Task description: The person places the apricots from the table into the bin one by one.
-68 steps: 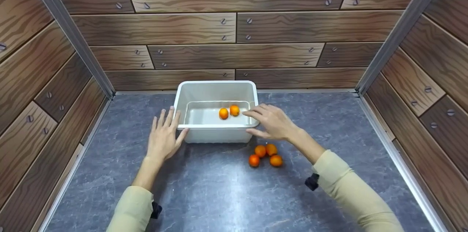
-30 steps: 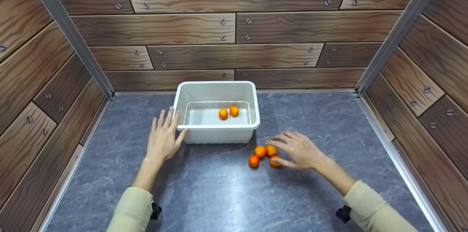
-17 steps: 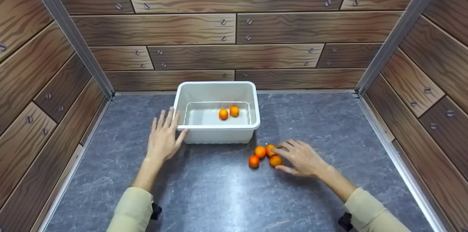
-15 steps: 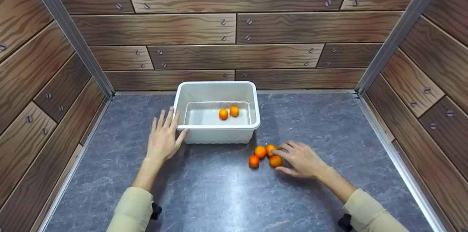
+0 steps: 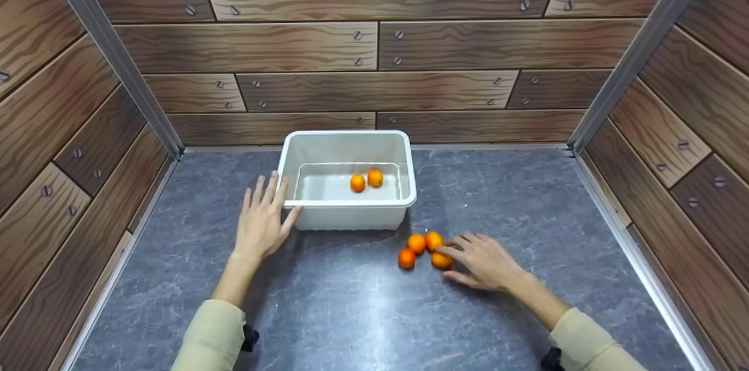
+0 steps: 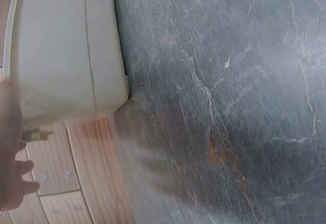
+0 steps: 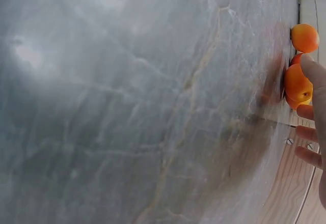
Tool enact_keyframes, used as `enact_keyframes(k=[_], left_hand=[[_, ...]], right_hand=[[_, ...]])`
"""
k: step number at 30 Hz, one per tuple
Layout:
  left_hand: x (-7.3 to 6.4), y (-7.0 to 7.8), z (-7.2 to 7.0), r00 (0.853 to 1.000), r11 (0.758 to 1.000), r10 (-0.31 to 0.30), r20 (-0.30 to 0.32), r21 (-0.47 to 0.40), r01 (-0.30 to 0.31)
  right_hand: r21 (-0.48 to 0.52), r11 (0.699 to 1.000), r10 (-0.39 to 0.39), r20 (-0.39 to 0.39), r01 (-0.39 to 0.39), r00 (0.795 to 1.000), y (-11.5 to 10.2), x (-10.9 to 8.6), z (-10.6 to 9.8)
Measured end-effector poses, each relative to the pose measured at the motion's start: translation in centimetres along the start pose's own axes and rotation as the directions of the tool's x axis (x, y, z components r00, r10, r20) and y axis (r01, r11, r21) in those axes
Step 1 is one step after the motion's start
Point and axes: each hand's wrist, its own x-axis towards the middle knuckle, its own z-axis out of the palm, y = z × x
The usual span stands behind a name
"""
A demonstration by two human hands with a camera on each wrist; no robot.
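Observation:
A white plastic tub [image 5: 351, 216] stands near the back wall with two small oranges [image 5: 357, 182] inside. My left hand [image 5: 260, 224] rests at its front left corner, fingers straight and spread; the left wrist view shows part of the hand [image 6: 10, 158] beside the tub wall [image 6: 61, 46]. In front of the tub's right side, several small oranges lie grouped on the tabletop. My right hand [image 5: 483, 260] is at the nearest right one [image 5: 440, 260], with thumb and fingertips on either side of it. In the right wrist view the thumb [image 7: 313, 71] overlaps an orange [image 7: 297, 84]; firm contact is unclear.
A grey marbled tabletop [image 5: 351, 301] lies under everything. Wood-patterned panels [image 5: 374, 46] enclose the back and both sides, with metal strips [image 5: 649, 295] along the edges. Another orange of the group [image 5: 406, 258] sits left of the right hand.
My right hand has moved from over the tub's right rim down to the loose oranges, then slightly nearer to the front right one. The left hand and the tub have stayed put.

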Motion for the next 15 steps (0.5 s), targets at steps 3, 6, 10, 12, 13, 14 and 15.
enact_keyframes(k=[3, 6, 10, 12, 13, 14, 15], left_hand=[[0.0, -0.01, -0.03, 1.0, 1.0, 0.001, 0.004, -0.003, -0.001], [-0.01, -0.02, -0.02, 1.0, 1.0, -0.001, 0.006, -0.004, 0.001], [-0.01, -0.04, 0.01, 1.0, 1.0, -0.002, 0.005, -0.002, 0.002], [-0.01, -0.04, 0.02, 1.0, 1.0, -0.002, 0.004, -0.002, 0.002], [-0.01, -0.04, 0.02, 1.0, 1.0, -0.003, 0.004, -0.003, 0.003], [-0.01, -0.04, 0.02, 1.0, 1.0, -0.004, 0.005, -0.004, 0.004], [0.0, -0.03, -0.01, 1.0, 1.0, -0.005, 0.007, -0.004, 0.005]], right_hand=[[-0.002, 1.0, 0.004, 0.014, -0.004, 1.0, -0.1, -0.08, 0.12], [-0.002, 1.0, 0.006, 0.021, -0.006, 1.0, -0.14, -0.08, 0.11], [-0.006, 1.0, -0.003, 0.013, 0.003, 1.0, -0.22, -0.06, 0.13], [-0.005, 1.0, -0.011, 0.004, 0.011, 1.0, -0.26, -0.04, 0.19], [-0.004, 1.0, -0.016, 0.0, 0.016, 1.0, -0.29, -0.03, 0.24], [0.0, 1.0, -0.02, -0.005, 0.02, 1.0, -0.32, -0.02, 0.29], [0.004, 1.0, -0.025, -0.01, 0.025, 1.0, -0.36, 0.0, 0.34]])
